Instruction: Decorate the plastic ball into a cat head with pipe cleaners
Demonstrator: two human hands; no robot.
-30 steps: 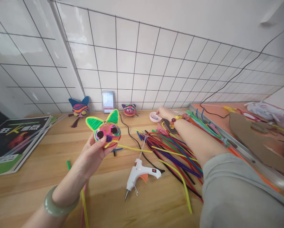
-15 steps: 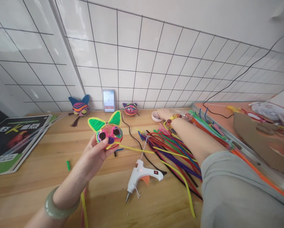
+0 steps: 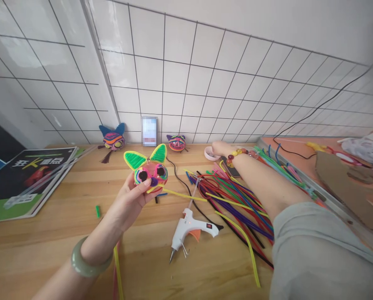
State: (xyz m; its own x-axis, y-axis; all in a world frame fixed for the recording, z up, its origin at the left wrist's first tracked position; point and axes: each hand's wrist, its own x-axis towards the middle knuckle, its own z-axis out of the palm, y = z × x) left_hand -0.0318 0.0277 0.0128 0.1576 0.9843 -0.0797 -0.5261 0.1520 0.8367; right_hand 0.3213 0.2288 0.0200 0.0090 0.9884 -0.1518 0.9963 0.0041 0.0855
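My left hand (image 3: 136, 193) is closed around a colourful pipe-cleaner cat face (image 3: 151, 171) with green ears edged in yellow and black eyes. Its thumb presses near the purple nose, and a yellow pipe cleaner (image 3: 186, 195) runs out to the right from the face. My right hand (image 3: 222, 147) reaches to the back of the table, at a small pink bowl (image 3: 210, 154). Its fingers are at the bowl's rim or inside it; they are too hidden to make out. A white hot glue gun (image 3: 186, 229) lies between my arms, nozzle toward me.
Loose pipe cleaners (image 3: 233, 200) lie in a pile under my right forearm. Two finished cat faces, one blue-eared (image 3: 112, 136) and one smaller (image 3: 177, 143), stand by the tiled wall with a phone (image 3: 149, 131) between them. Magazines (image 3: 33, 175) lie left; cardboard (image 3: 345, 187) lies right.
The whole view has shifted slightly, so things sit a little further right. My left hand still holds the cat face, and my right hand stays at the pink bowl.
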